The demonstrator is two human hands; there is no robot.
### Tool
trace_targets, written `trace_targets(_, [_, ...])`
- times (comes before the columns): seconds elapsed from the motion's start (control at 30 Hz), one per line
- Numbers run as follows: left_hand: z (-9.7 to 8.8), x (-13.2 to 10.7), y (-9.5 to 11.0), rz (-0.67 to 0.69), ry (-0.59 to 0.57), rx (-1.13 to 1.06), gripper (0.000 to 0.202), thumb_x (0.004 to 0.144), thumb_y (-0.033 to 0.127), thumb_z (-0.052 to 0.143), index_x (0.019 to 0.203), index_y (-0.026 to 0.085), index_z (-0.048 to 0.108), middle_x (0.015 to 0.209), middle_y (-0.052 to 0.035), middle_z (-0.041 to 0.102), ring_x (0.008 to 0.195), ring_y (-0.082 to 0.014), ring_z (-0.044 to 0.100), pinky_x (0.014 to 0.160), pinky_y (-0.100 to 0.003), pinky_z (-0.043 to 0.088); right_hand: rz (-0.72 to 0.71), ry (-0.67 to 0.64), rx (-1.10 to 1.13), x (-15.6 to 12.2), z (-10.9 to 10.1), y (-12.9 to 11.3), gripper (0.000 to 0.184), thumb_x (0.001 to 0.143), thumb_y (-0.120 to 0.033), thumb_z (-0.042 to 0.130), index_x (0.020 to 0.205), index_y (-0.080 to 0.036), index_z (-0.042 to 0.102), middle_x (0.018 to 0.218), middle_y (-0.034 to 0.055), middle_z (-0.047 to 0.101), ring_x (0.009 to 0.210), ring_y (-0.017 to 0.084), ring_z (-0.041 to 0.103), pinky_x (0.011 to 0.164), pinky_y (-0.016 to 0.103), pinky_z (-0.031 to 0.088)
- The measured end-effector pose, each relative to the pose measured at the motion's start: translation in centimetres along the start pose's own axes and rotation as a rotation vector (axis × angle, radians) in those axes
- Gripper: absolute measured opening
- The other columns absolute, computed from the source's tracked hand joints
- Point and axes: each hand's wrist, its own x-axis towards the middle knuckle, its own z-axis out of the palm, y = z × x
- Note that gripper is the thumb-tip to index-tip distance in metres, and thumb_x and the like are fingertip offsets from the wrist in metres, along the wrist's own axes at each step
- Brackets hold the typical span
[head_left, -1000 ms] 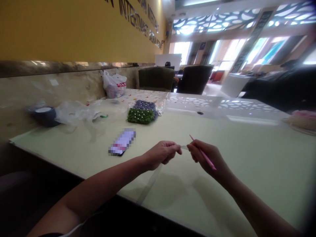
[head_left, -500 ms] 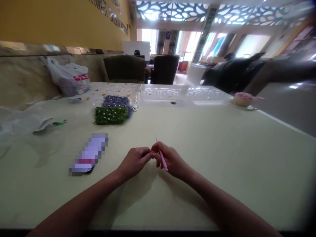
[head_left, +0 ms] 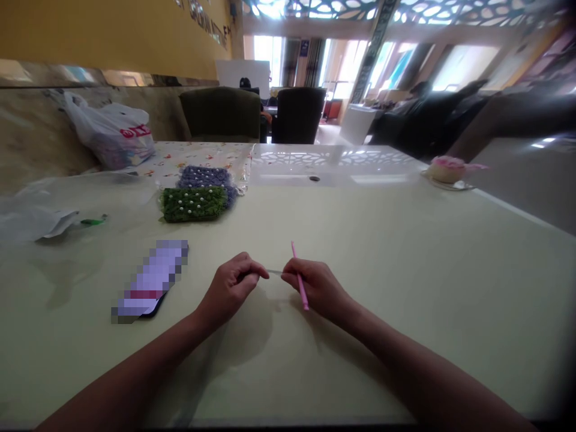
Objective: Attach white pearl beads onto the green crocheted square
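My left hand (head_left: pixel 231 288) and my right hand (head_left: pixel 315 288) hover close together above the pale green table top (head_left: pixel 427 282). A thin clear strip (head_left: pixel 274 272) stretches between their fingers. My right hand also holds a slim pink stick (head_left: pixel 300 283), possibly a plastic crochet hook, angled through its fingers. Beyond my left hand, a phone (head_left: pixel 150 279) lies flat, its surface pixelated. Farther back lie a green beaded crocheted piece (head_left: pixel 193 203) and a purple beaded one (head_left: pixel 204 177), overlapping slightly.
A plastic carrier bag (head_left: pixel 105 130) and a loose clear plastic sheet (head_left: pixel 31 217) lie at the left, near a small green item (head_left: pixel 93 220). A pink flower ornament (head_left: pixel 447 170) sits on a dish at the far right. Dark armchairs (head_left: pixel 220 114) stand beyond the table.
My hands have moved slightly apart, and the clear strip now shows between them. The view has tilted slightly, shifting the table's contents up and left.
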Motion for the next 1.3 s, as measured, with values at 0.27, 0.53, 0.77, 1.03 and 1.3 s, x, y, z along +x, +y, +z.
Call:
trace_targets(0.27, [1.0,-0.1,-0.5,-0.116,-0.086,-0.120,0.032,0.089,0.045,0.056,0.104,0.023,0.073,0.088,-0.0019,0.053,0.085,-0.0161,0.053,0.081,-0.028,0.040,-0.274,0.059,-0.201,-1.3,2.3,-0.3,0.026,0.093,-0.027,0.052,0.069,-0.016,0.055,0.064,0.0001,0.057,0.054,0.009,0.043,0.053,0.021,0.031])
trace_targets(0.53, [0.1,-0.2,-0.1,-0.179,-0.331,-0.355,0.030,0.092,0.042,0.051,0.079,0.021,0.069,0.113,-0.0033,0.061,0.105,-0.0208,0.053,0.093,-0.032,0.039,-0.178,0.152,0.198,-0.9,0.5,-1.2,0.020,0.093,-0.033,0.055,0.106,-0.019,0.063,0.103,0.0086,0.068,0.088,0.017,0.063,0.076,0.029,0.049])
trace_targets(0.77, [-1.2,-0.2,1.3,-0.060,-0.472,-0.043,0.035,0.093,0.048,0.048,0.092,0.026,0.076,0.119,-0.0052,0.056,0.117,-0.0228,0.049,0.107,-0.036,0.036,-0.027,-0.131,0.771,-1.1,3.1,-0.9,0.032,0.084,-0.033,0.068,0.112,-0.018,0.063,0.085,0.0027,0.065,0.065,0.011,0.058,0.060,0.026,0.050])
trace_targets(1.03, [-1.7,-0.1,1.3,-0.143,-0.487,-0.175,0.032,0.091,0.044,0.052,0.082,0.019,0.070,0.105,-0.0063,0.065,0.102,-0.0220,0.058,0.093,-0.035,0.044,0.154,-0.164,0.886,-1.1,2.7,-1.5,0.031,0.080,-0.033,0.072,0.107,-0.017,0.068,0.070,-0.0006,0.059,0.049,0.004,0.038,0.044,0.019,0.030])
trace_targets(1.3, [-1.6,0.0,0.9,-0.218,-0.347,-0.257,0.029,0.089,0.043,0.055,0.085,0.017,0.067,0.094,-0.0062,0.065,0.092,-0.0193,0.060,0.089,-0.035,0.047,0.140,-0.118,0.678,-1.2,1.3,-1.7,0.027,0.087,-0.039,0.064,0.075,-0.015,0.057,0.067,-0.0020,0.058,0.052,0.006,0.046,0.050,0.021,0.035])
